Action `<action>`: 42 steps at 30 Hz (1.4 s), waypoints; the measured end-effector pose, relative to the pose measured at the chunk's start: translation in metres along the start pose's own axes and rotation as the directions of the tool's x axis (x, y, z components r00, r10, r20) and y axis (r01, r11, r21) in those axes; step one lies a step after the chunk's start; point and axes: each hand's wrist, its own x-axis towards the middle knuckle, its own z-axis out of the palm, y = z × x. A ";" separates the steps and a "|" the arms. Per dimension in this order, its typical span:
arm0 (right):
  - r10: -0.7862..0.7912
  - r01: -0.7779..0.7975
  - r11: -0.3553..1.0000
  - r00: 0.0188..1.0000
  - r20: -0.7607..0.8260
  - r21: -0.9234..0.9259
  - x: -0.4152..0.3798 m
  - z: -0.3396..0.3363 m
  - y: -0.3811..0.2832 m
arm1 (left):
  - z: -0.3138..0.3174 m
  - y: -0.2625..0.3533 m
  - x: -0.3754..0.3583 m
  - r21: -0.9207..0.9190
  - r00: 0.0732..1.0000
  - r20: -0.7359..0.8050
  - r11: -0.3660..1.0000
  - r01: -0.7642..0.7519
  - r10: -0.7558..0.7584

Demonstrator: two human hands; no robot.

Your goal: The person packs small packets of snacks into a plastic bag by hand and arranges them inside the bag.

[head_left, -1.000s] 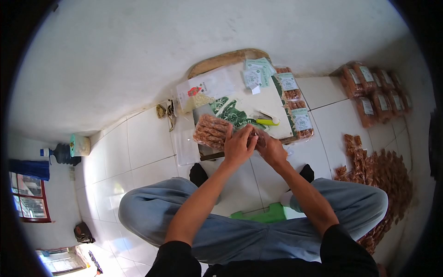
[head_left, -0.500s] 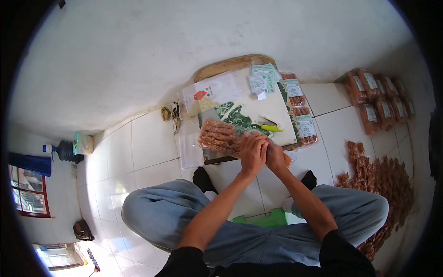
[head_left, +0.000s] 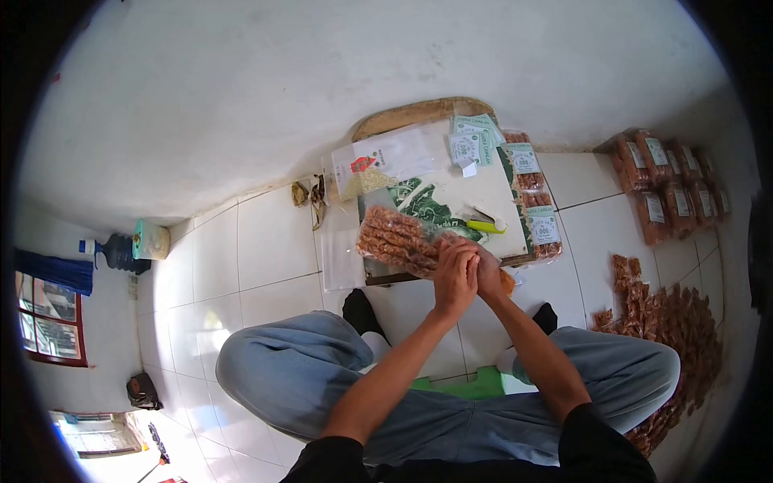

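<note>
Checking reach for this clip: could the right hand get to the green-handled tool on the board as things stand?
Probably yes. The green-handled tool lies uncovered on the board, just beyond the right hand, with nothing between them. But both hands, left hand too, are closed on the snack packet, so it would have to let go.

Clear snack bag (head_left: 396, 239), filled with brown fried sticks packed in rows. Lies flat, tilted, on the near left corner of the low board (head_left: 483, 193), long axis running from upper left to lower right. Left end free on the board, over the green-leaf print. Right end covered by the left hand (head_left: 456, 270) and right hand (head_left: 486, 272), both closed together on it at the board's front edge. A bit of orange-brown content shows just past the right hand. Whether the bag is sealed cannot be told.
</note>
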 end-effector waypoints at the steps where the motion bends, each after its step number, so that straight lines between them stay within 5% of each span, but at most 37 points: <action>1: 0.045 -0.042 0.983 0.999 -0.013 0.180 0.001 0.003 0.008 | 0.000 -0.001 -0.002 -0.016 1.000 0.017 1.000 0.019 -0.019; 5: -0.022 0.031 0.980 0.999 -0.046 0.198 -0.003 0.007 0.016 | -0.011 -0.013 0.001 -0.099 0.993 0.117 0.995 0.029 -0.017; 6: 0.071 -0.070 0.997 0.995 -0.067 0.017 -0.005 0.006 -0.003 | -0.018 -0.016 0.004 -0.098 0.993 0.116 0.995 0.029 -0.018; 7: 0.157 -0.172 0.972 0.982 -0.106 -0.162 -0.005 0.005 -0.018 | -0.027 -0.020 0.009 0.008 0.996 0.074 0.999 0.041 -0.042; 10: 0.251 -0.277 0.924 0.959 -0.130 -0.264 -0.002 0.005 -0.036 | -0.043 -0.050 0.017 0.294 0.989 -0.030 0.945 0.145 -0.142; 13: 0.105 -0.127 0.929 0.991 -0.082 -0.347 0.000 0.006 -0.020 | -0.052 -0.069 0.016 0.522 0.959 0.025 0.822 0.227 -0.281; 17: 0.060 -0.063 0.910 0.998 -0.021 -0.410 0.004 0.000 -0.032 | -0.050 -0.070 0.014 0.501 0.923 0.060 0.811 0.302 -0.381; 19: 0.181 -0.189 0.869 0.981 -0.062 -0.458 0.006 0.003 -0.040 | -0.049 -0.069 0.014 0.527 0.919 0.058 0.793 0.305 -0.391; 25: 0.197 -0.246 0.789 0.969 -0.146 -0.563 0.005 0.010 -0.036 | -0.050 -0.070 0.014 0.515 0.916 0.061 0.799 0.311 -0.396; 28: 0.075 -0.169 0.793 0.981 -0.181 -0.585 0.002 0.015 -0.038 | -0.049 -0.071 0.012 0.498 0.914 0.066 0.807 0.318 -0.401; 35: 0.078 -0.136 0.880 0.986 -0.145 -0.456 0.010 0.018 -0.029 | -0.051 -0.075 0.010 0.501 0.918 0.110 0.819 0.279 -0.380; 42: -0.164 0.156 0.935 0.986 0.001 -0.317 0.017 0.005 -0.008 | -0.059 -0.054 0.026 0.609 0.937 0.197 0.785 0.112 -0.287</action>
